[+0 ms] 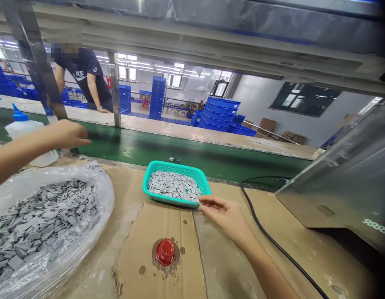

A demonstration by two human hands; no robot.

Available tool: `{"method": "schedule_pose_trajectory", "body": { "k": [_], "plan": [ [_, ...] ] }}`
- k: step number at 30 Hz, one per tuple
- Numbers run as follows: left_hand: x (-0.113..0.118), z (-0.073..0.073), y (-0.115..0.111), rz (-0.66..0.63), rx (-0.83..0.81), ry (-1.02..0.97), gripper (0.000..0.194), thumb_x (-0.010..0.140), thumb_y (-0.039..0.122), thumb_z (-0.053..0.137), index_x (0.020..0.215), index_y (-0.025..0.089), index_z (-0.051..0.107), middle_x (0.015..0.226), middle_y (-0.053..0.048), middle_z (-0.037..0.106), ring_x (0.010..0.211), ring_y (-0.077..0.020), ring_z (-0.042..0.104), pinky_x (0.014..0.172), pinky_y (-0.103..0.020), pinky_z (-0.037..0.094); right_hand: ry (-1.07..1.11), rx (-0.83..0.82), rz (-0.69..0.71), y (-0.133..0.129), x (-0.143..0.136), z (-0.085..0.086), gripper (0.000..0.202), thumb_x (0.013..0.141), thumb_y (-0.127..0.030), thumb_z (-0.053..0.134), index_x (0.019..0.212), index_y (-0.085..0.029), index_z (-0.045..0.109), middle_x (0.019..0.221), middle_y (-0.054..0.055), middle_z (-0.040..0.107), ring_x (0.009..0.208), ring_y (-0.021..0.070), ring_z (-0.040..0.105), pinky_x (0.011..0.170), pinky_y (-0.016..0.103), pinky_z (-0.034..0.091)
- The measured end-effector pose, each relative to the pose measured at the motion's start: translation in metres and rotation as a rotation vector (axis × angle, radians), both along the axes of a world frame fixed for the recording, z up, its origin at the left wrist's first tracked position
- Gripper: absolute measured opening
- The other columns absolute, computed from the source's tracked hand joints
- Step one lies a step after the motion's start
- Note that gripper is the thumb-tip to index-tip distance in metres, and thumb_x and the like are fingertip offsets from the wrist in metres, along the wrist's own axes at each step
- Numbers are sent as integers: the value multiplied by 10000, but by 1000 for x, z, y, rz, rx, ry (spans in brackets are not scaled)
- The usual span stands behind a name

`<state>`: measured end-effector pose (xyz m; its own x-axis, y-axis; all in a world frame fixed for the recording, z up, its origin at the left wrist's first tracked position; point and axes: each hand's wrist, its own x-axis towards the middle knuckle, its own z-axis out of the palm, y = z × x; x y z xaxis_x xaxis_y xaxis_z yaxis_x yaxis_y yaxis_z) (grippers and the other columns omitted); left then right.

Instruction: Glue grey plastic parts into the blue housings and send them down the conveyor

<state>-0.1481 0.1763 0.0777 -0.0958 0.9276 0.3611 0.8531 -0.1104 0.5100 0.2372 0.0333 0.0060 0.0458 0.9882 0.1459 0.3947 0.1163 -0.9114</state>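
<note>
My right hand [228, 216] pinches a small light-grey plastic piece [198, 201] between thumb and fingertips, at the near right corner of a teal plastic basket [144, 187]. Many pale grey pieces [172, 182] lie in that basket. At the left, my left hand [68, 133] is raised in front of the green conveyor belt, fingers slightly apart and blurred, with nothing visible in them. Below it a clear plastic bag [107, 195] lies spread, full of darker grey plastic pieces [52, 216]. A small red cup-like thing [165, 251] stands on the cardboard [155, 228], wet stains around it.
A white bottle with a blue nozzle [20, 122] stands behind my left forearm. The green belt [133, 145] crosses beyond the bench, a small object [174, 160] on it. A black cable [264, 232] and metal housing [335, 187] are at right. Across the belt, a person [89, 79] leans.
</note>
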Motion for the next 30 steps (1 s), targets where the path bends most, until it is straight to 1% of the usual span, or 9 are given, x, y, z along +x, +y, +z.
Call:
{"method": "schedule_pose_trajectory", "body": {
  "k": [3, 5, 9, 12, 16, 20, 23, 26, 30],
  "plan": [
    [61, 3, 35, -319, -129, 215, 344, 708, 169, 599, 1047, 193, 543, 913, 2, 632, 890, -166, 561, 838, -327, 408, 32, 17, 14, 1, -1, -5, 238, 613, -309, 656, 796, -158, 647, 813, 72, 659, 754, 188, 620, 712, 312, 526],
    [109, -8, 58, -470, -159, 297, 471, 721, 117, 562, 1162, 244, 458, 1012, -1, 618, 959, -160, 541, 861, -282, 388, 101, 2, 0, 0, -2, -6, 235, 587, -289, 681, 777, -154, 649, 774, 62, 660, 727, 183, 627, 713, 311, 529],
    [191, -45, 90, -639, -208, 359, 426, 789, 176, 505, 1201, 202, 402, 1201, -77, 484, 1061, -207, 474, 890, -397, 379, 160, -36, -12, -4, -5, -6, 209, 587, -268, 672, 750, -141, 647, 679, 42, 653, 628, 170, 635, 664, 311, 536],
    [220, -64, 101, -681, -278, 337, 312, 812, 262, 477, 1109, 167, 476, 1153, -83, 493, 984, -207, 511, 818, -422, 432, 142, -51, -2, -13, -10, -5, 124, 599, -239, 652, 689, -153, 643, 682, 36, 654, 658, 171, 632, 647, 295, 530],
    [216, -69, 103, -601, -323, 242, 257, 814, 272, 473, 1042, 160, 515, 1072, -68, 535, 913, -183, 539, 770, -378, 457, -42, 7, 84, -28, -25, -2, 65, 637, -137, 605, 650, -175, 656, 699, 29, 668, 684, 162, 620, 640, 268, 504],
    [192, -53, 88, -453, -230, 24, 302, 809, 268, 481, 1090, 158, 479, 1123, -80, 497, 961, -204, 513, 792, -411, 439, -269, 127, 224, -42, -39, -1, 160, 695, -79, 561, 708, -194, 671, 717, 19, 676, 685, 146, 609, 637, 244, 472],
    [174, -34, 60, -408, -141, -216, 374, 801, 247, 488, 1152, 149, 406, 1132, -112, 477, 975, -221, 505, 818, -408, 414, -329, 182, 297, -48, -44, -2, 179, 723, -67, 541, 738, -192, 668, 731, 19, 669, 685, 138, 601, 640, 237, 466],
    [162, -20, 21, -442, -137, -495, 422, 811, 256, 460, 1198, 165, 317, 966, -92, 546, 822, -170, 570, 764, -328, 439, -368, 219, 328, -52, -47, -3, 181, 735, -61, 531, 754, -182, 664, 734, 28, 663, 674, 139, 594, 624, 239, 464],
    [152, -19, -34, -553, -305, -834, 295, 828, 214, 399, 1111, 129, 401, 748, -48, 563, 625, -112, 571, 686, -286, 465, -406, 262, 336, -54, -51, -5, 172, 741, -58, 530, 746, -169, 662, 720, 39, 655, 661, 142, 588, 606, 242, 461]
  ]
}}
